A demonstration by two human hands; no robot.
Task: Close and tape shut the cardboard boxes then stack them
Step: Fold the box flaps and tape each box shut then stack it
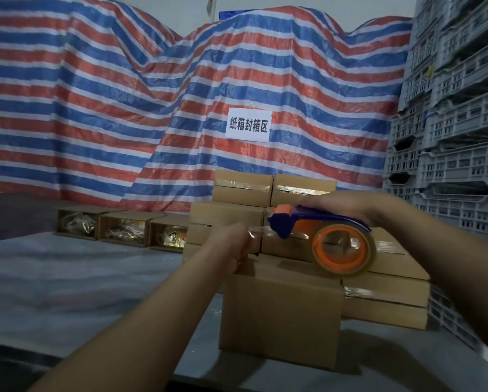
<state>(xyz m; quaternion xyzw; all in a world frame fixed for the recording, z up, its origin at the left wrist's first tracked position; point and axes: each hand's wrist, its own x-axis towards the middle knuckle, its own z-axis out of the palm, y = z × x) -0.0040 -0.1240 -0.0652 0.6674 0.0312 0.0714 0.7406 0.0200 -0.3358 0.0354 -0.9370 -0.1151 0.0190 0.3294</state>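
A closed cardboard box (pixel 282 312) stands on the table right in front of me. My right hand (pixel 347 206) grips the blue handle of a tape dispenser (pixel 322 230), whose orange roll of clear tape (pixel 343 251) hangs just above the box's top. My left hand (pixel 234 246) pinches the free end of the clear tape (pixel 258 231) pulled out from the dispenser's blue head, over the box's far left corner. Behind it rises a stack of taped boxes (pixel 237 210), and more taped boxes (pixel 390 290) lie to the right.
Three open boxes (pixel 123 227) with shiny wrapped contents sit in a row at the back left. A striped tarp (pixel 152 108) with a white paper sign (pixel 248 124) hangs behind. Grey plastic crates (pixel 458 123) tower on the right. The grey table (pixel 81 278) spreads to the left.
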